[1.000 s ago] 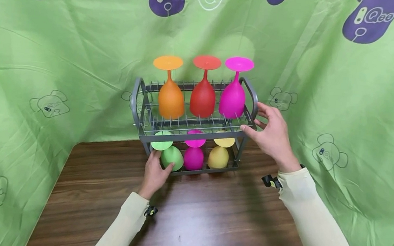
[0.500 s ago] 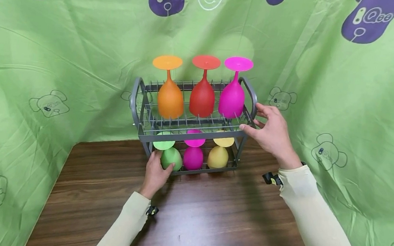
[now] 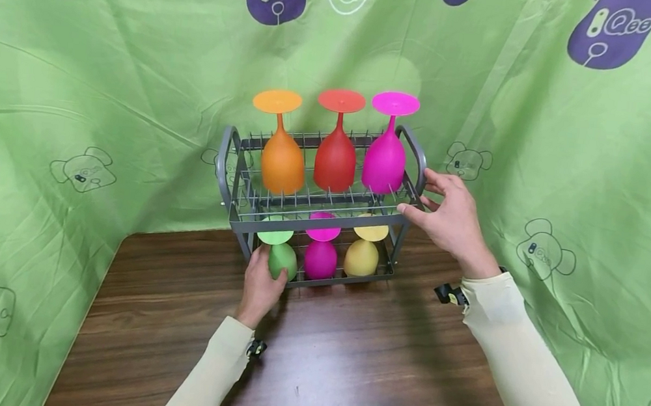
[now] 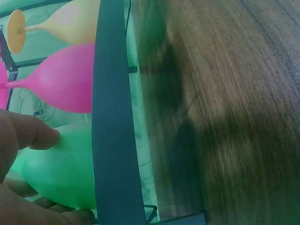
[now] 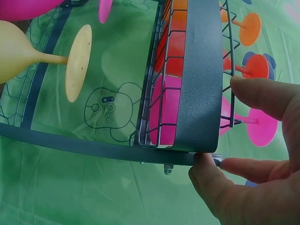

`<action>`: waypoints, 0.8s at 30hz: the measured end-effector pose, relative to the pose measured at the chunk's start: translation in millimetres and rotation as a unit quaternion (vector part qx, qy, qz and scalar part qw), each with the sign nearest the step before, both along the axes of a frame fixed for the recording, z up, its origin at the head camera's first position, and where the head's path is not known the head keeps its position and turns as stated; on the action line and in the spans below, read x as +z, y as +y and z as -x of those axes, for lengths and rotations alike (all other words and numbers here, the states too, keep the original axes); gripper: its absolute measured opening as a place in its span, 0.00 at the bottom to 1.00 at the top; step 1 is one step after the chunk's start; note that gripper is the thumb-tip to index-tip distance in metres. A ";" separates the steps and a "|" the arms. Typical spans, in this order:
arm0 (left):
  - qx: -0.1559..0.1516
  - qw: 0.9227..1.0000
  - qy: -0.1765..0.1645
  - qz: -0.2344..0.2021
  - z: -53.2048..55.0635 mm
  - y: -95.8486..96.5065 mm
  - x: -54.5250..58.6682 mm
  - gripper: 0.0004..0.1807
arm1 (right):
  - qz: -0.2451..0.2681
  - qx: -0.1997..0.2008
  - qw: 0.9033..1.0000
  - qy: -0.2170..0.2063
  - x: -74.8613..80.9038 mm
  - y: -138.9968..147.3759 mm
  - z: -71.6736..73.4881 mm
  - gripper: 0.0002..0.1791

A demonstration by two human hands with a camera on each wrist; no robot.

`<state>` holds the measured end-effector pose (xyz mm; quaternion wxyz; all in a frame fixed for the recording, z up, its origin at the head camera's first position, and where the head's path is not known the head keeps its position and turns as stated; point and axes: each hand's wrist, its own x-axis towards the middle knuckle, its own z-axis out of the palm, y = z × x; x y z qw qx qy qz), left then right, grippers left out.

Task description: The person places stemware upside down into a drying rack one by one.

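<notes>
On the lower tier of a grey two-tier dish rack (image 3: 317,223), my left hand (image 3: 260,285) grips the bowl of an upside-down green wine glass (image 3: 283,261), thumb in front and fingers at the far side. The left wrist view shows the thumb and fingers around the green bowl (image 4: 65,164); the lower front rail hides its rim. My right hand (image 3: 450,218) holds the upper tier's right front corner. Its thumb lies on the front rail and its fingers are by the side handle (image 3: 415,156). In the right wrist view, fingertips (image 5: 204,164) touch the frame's end.
Upside-down orange (image 3: 283,163), red (image 3: 335,161) and magenta (image 3: 384,163) glasses stand on the upper tier. Pink (image 3: 320,260) and yellow (image 3: 362,259) ones stand on the lower tier. The rack is on a brown wooden table (image 3: 334,354), with green cloth (image 3: 154,82) behind and beside it.
The green glass has turned more upright, its foot shifting right, and my left hand has moved slightly right with it. My right hand keeps its place on the rack.
</notes>
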<state>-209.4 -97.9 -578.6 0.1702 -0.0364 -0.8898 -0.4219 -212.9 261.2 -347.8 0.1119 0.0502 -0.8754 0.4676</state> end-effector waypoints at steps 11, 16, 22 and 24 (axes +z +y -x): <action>0.000 1.000 0.026 -0.006 -16.4 -3.6 2.5 0.48 | 0.015 0.010 1.000 -0.006 -5.3 -1.9 1.3 0.49; -0.005 0.999 0.050 0.007 -38.7 -8.5 20.5 0.45 | 0.016 -0.003 0.998 0.062 -13.6 -3.6 -11.2 0.40; -0.018 0.996 0.053 0.063 -68.1 -20.8 53.1 0.51 | -0.089 -0.004 0.975 0.202 -21.4 -12.5 -46.6 0.36; -0.019 0.995 0.042 0.091 -77.9 -27.1 62.5 0.56 | -0.127 0.014 0.962 0.240 -27.8 -14.8 -60.7 0.40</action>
